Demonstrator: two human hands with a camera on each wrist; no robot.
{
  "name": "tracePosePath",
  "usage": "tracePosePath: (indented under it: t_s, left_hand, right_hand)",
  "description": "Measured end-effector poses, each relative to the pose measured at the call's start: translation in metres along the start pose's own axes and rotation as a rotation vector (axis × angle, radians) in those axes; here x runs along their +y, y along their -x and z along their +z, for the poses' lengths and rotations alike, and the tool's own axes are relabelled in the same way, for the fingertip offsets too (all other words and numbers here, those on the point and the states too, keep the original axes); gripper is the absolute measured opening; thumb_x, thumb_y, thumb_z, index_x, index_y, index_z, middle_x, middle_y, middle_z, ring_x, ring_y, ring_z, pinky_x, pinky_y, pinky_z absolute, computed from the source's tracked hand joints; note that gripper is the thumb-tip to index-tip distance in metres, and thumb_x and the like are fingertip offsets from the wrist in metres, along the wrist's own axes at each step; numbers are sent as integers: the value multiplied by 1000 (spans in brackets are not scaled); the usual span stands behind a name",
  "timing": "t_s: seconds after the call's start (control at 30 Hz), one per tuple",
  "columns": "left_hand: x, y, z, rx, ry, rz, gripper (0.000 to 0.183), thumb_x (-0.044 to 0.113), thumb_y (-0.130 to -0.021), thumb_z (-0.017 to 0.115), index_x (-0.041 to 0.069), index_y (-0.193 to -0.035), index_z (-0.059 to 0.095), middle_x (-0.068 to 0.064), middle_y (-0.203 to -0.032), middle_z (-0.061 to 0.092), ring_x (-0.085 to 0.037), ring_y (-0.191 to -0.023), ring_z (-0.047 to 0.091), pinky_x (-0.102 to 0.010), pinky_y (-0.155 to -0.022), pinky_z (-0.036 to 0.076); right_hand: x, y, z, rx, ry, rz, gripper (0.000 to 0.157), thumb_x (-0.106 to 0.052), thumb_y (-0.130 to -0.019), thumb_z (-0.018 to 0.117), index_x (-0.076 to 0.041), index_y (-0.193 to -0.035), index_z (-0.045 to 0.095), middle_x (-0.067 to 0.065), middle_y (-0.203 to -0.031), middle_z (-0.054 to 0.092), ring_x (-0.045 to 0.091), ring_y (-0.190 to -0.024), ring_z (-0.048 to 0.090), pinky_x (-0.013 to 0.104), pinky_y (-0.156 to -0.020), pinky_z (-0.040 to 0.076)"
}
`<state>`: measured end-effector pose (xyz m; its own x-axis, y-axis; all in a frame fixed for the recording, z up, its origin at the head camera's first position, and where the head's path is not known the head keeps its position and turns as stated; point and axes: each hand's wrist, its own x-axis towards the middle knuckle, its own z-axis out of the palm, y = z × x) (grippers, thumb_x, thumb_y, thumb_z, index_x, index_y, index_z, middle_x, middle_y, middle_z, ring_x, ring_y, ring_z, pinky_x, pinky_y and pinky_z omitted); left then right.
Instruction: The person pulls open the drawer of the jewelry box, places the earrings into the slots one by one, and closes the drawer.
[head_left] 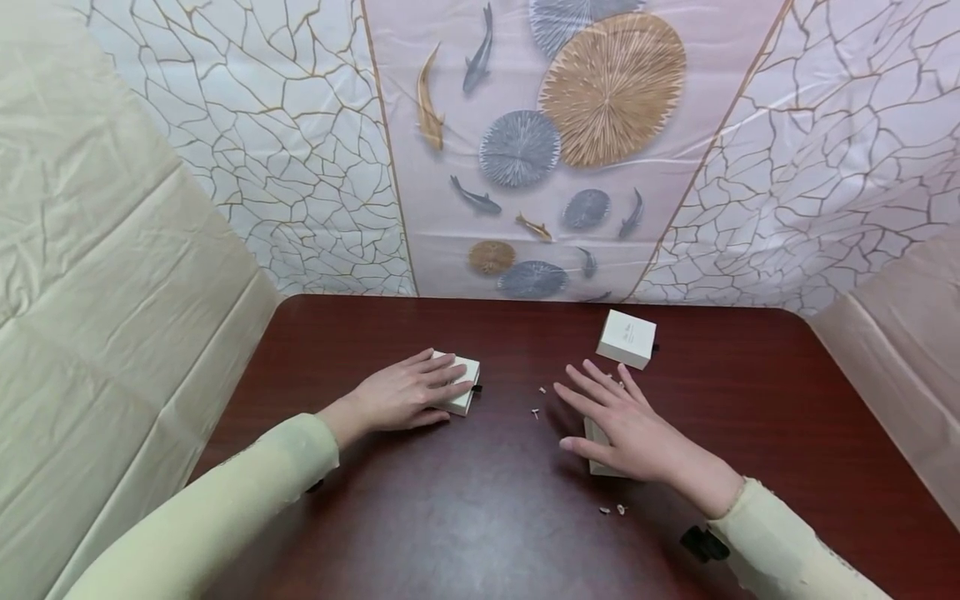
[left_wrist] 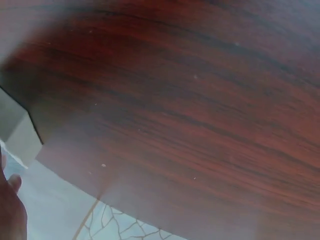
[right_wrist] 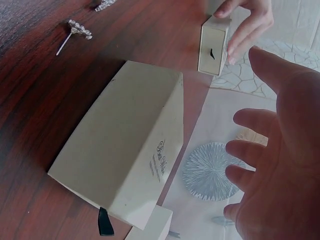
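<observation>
My left hand [head_left: 405,392] rests on a small white box [head_left: 461,406], its fingers stretched over the top and the thumb along the near side. A black ribbon tab sticks out of that box's right side. Above a second white box [head_left: 595,432] hovers my right hand [head_left: 622,425], fingers spread and holding nothing; it hides much of this box in the head view. From the right wrist view, the second box [right_wrist: 120,135] shows printed lettering and a black tab [right_wrist: 105,222]. A sparkling stud earring [right_wrist: 75,32] lies beside it on the table.
A third white box [head_left: 628,335] stands at the back right of the dark red wooden table [head_left: 420,508]. Small earring pieces [head_left: 536,412] lie between the hands, with others [head_left: 621,509] nearer the front. Patterned cloth [head_left: 300,150] hangs behind the table.
</observation>
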<state>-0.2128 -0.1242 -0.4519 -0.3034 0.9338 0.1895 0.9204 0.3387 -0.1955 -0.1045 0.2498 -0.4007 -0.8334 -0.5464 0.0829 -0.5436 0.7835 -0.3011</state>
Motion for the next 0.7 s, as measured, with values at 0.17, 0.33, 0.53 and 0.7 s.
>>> tracePosePath:
  t_s: [0.17, 0.33, 0.53, 0.7]
  left_hand:
    - [1, 0, 5, 16, 20, 10, 56, 38, -102, 74, 11, -150, 63, -16, -151, 62, -35, -144, 55, -54, -117, 47]
    - [1, 0, 11, 62, 46, 5, 55, 34, -101, 76, 10, -149, 64, -17, -151, 61, -35, -145, 55, -54, -117, 46]
    - [2, 0, 14, 97, 55, 0, 54, 33, -100, 78, 10, -147, 67, -17, -149, 63, -36, -141, 58, -54, -115, 48]
    - [3, 1, 15, 108, 58, -13, 51, 32, -99, 78, 11, -145, 68, -16, -148, 64, -35, -140, 59, -53, -115, 49]
  right_hand:
    - [1, -2, 1, 6, 1, -19, 70, -44, -101, 74, -13, -160, 51, 17, -169, 40, 44, -159, 28, 71, -126, 11]
    - [1, -8, 0, -6, 7, -22, 70, -44, -101, 73, -14, -161, 51, 16, -170, 38, 43, -160, 26, 73, -125, 12]
    - [-3, -19, -4, -44, 1, -34, 68, -43, -103, 71, -14, -161, 51, 16, -171, 37, 43, -161, 24, 75, -124, 8]
    - [-6, -30, -8, -67, 19, -48, 67, -43, -103, 70, -11, -159, 53, 18, -170, 37, 44, -161, 24, 74, -125, 6]
